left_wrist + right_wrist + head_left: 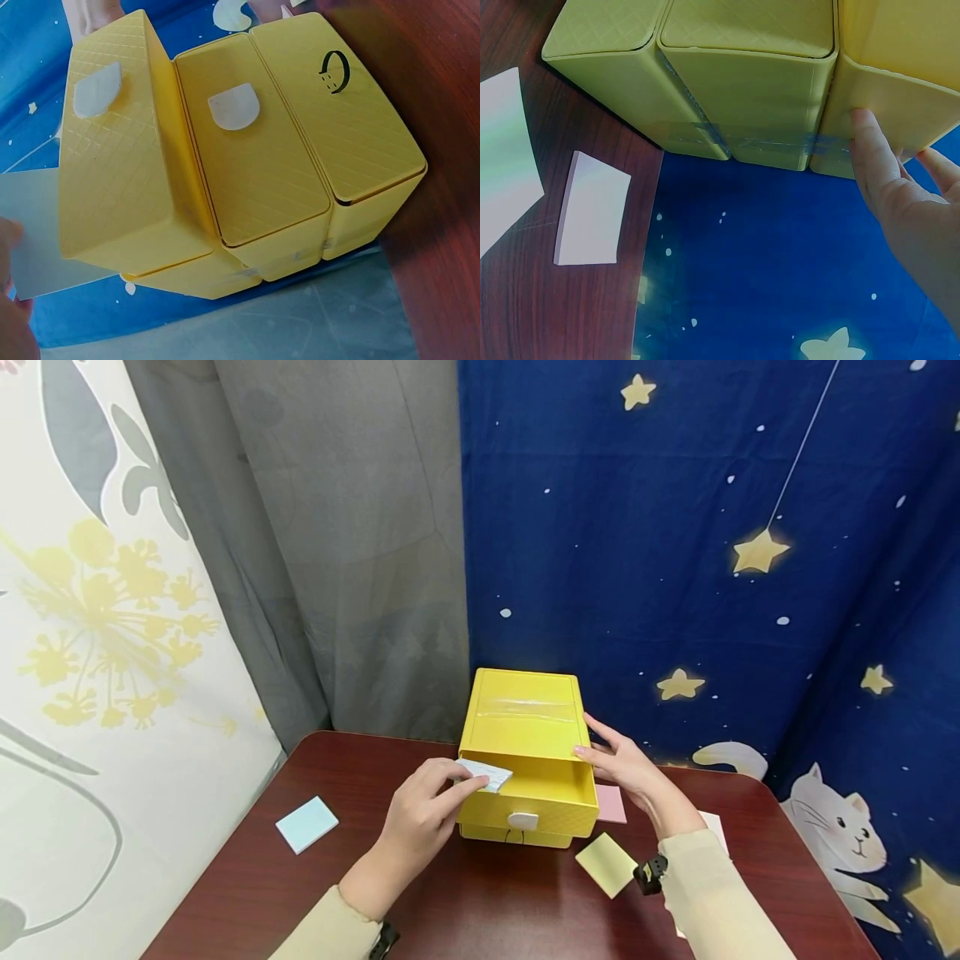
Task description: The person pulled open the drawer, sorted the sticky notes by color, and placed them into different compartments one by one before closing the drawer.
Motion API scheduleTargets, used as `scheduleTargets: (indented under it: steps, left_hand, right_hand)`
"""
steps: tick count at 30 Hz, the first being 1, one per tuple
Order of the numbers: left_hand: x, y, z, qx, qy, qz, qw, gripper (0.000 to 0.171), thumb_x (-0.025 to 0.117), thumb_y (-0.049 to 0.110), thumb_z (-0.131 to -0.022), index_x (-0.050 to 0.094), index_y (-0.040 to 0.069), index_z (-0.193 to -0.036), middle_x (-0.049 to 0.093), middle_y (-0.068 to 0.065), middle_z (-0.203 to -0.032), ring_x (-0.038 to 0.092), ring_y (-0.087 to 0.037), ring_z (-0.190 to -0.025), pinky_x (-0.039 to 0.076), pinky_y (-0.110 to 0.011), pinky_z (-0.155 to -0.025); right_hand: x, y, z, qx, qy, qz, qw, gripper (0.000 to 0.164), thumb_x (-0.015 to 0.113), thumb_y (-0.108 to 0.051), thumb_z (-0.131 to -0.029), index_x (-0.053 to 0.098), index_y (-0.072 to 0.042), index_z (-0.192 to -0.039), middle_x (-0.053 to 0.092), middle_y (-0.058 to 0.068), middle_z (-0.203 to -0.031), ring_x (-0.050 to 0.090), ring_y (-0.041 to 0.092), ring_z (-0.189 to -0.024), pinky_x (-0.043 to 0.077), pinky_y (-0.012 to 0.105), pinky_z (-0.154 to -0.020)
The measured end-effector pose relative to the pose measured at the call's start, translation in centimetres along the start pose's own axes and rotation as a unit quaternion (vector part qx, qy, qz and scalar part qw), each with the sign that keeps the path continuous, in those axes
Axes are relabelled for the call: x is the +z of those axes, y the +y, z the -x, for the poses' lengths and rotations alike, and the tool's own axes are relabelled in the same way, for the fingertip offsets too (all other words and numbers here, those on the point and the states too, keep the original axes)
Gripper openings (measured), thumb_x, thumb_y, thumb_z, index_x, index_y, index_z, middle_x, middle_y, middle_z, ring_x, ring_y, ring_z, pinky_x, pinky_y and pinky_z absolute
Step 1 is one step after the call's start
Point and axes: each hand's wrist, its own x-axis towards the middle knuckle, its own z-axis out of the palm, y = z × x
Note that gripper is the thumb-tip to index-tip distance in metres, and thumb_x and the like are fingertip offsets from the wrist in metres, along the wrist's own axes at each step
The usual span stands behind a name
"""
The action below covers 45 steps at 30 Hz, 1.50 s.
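A yellow three-drawer box [525,685] stands on the table with its top drawer [555,817] pulled out. My left hand [422,817] pinches a pale note pad [491,774] between thumb and fingers, over the left front corner of that drawer. In the left wrist view, the pad [49,240] appears beside the drawer's outer wall. On the box's right side, my right hand [626,770] rests with its fingers extended. A fingertip [862,120] presses the side wall in the right wrist view.
A light blue note pad [307,824] lies left on the dark red table [480,910]. Right of the box lie a pink pad [611,804] and a yellow pad [607,865]. A white pad [714,828] is partly behind the right forearm. Curtains [600,593] hang behind the table.
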Motion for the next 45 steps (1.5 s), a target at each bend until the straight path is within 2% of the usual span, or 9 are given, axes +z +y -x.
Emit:
scheduleTargets:
  steps: [8,17,25,32,36,42,45]
  left_hand:
    - [0.5,-0.1,-0.4,0.0,-0.014,0.004,0.9999,0.025,0.053,0.004,-0.094,0.073,0.014,-0.103,0.062,-0.003,-0.092,0.058,-0.016,-0.085,0.053,-0.027,-0.072]
    - [1.1,-0.4,-0.9,-0.025,-0.054,-0.004,0.9982,0.034,0.068,-0.006,-0.078,0.074,0.016,-0.103,0.062,-0.001,-0.093,0.056,-0.015,-0.085,0.051,-0.024,-0.068]
    - [1.3,-0.2,-1.7,-0.041,-0.07,-0.014,0.9966,0.03,0.072,-0.004,-0.076,0.075,0.016,-0.099,0.061,0.0,-0.091,0.054,-0.015,-0.083,0.049,-0.021,-0.064]
    - [1.8,0.3,-2.6,-0.082,-0.118,-0.047,0.9886,0.027,0.073,-0.002,-0.076,0.076,0.02,-0.092,0.059,0.004,-0.087,0.052,-0.012,-0.079,0.046,-0.019,-0.058]
    - [2.2,0.4,-2.9,-0.095,-0.13,-0.061,0.985,0.025,0.074,-0.001,-0.076,0.076,0.021,-0.087,0.056,0.006,-0.081,0.049,-0.01,-0.074,0.042,-0.017,-0.054]
    - [2.5,0.6,-3.5,-0.114,-0.149,-0.075,0.9794,0.012,0.076,0.008,-0.079,0.076,0.02,-0.082,0.053,0.007,-0.077,0.046,-0.008,-0.069,0.037,-0.015,-0.05]
    - [2.5,0.7,-3.7,-0.124,-0.167,-0.081,0.9748,0.015,0.074,0.007,-0.08,0.076,0.021,-0.083,0.054,0.008,-0.078,0.047,-0.008,-0.071,0.037,-0.014,-0.051]
  right_hand:
    - [0.0,0.1,-0.1,-0.001,0.001,0.0,1.0,0.083,0.068,-0.036,-0.087,0.017,-0.031,-0.152,0.036,0.021,-0.148,0.046,0.036,-0.129,0.045,0.048,-0.1]
    - [0.0,0.0,-0.1,-0.003,-0.004,-0.011,1.0,0.083,0.068,-0.034,-0.087,0.017,-0.03,-0.153,0.035,0.021,-0.148,0.047,0.036,-0.128,0.045,0.048,-0.1]
    - [0.1,-0.1,-0.1,-0.004,-0.003,-0.018,1.0,0.083,0.068,-0.032,-0.088,0.017,-0.029,-0.153,0.036,0.022,-0.148,0.048,0.036,-0.128,0.045,0.048,-0.1]
    - [0.0,0.0,0.0,0.002,0.003,-0.006,1.0,0.084,0.068,-0.035,-0.087,0.017,-0.03,-0.153,0.034,0.021,-0.149,0.044,0.037,-0.13,0.044,0.049,-0.101]
    - [0.0,0.1,0.0,0.003,0.001,-0.006,1.0,0.083,0.068,-0.036,-0.087,0.017,-0.031,-0.152,0.033,0.021,-0.149,0.042,0.037,-0.132,0.044,0.048,-0.101]
    - [0.0,0.1,0.0,0.003,0.002,-0.007,1.0,0.083,0.068,-0.036,-0.087,0.017,-0.031,-0.152,0.034,0.021,-0.149,0.043,0.037,-0.132,0.044,0.049,-0.101]
    - [0.0,0.1,0.0,0.002,0.001,-0.006,1.0,0.083,0.068,-0.036,-0.087,0.017,-0.031,-0.152,0.033,0.021,-0.149,0.042,0.037,-0.132,0.043,0.049,-0.101]
